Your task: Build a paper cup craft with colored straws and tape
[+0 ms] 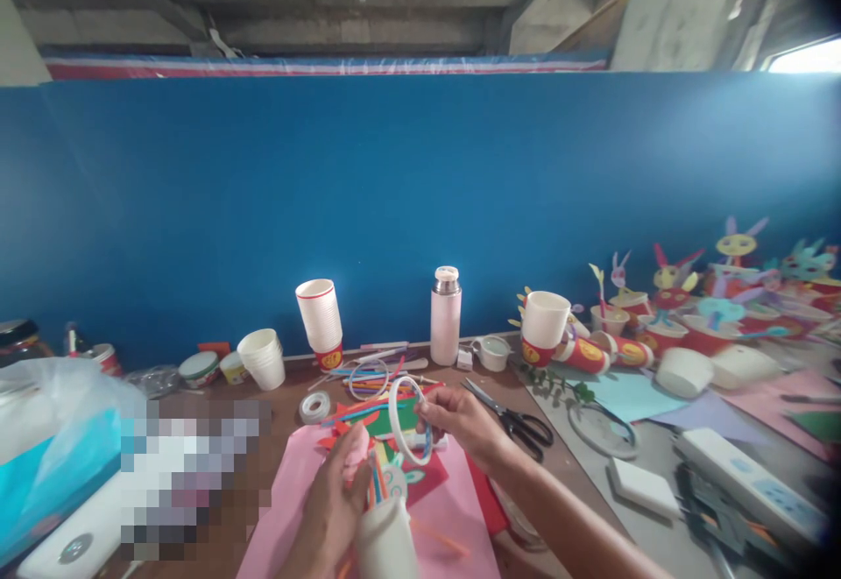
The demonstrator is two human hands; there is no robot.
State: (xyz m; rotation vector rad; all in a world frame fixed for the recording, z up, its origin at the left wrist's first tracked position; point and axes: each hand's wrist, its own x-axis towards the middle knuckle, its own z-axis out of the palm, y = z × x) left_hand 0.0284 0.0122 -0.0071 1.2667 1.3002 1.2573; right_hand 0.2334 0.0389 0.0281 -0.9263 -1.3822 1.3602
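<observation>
My right hand (453, 421) pinches the near edge of a thin white ring (397, 426), held upright above the pink paper (276, 509). It has the look of a narrow tape roll. In my left hand (335, 491), the curled fingers are closed on a soft pink piece (356, 450), whose kind I cannot make out. Just right of that hand is a white paper cup (387, 540), its lower part cut off by the frame, with orange and blue strips (377, 479) at its mouth. A pale round cut-out face (394, 481) shows behind the cup.
Black scissors (526, 428) lie right of my right hand. A pink thermos (446, 321) and a stack of paper cups (320, 321) stand by the blue wall. A small tape roll (314, 406) lies left. Paper-cup animals (670, 299) and a power strip (749, 483) fill the right side.
</observation>
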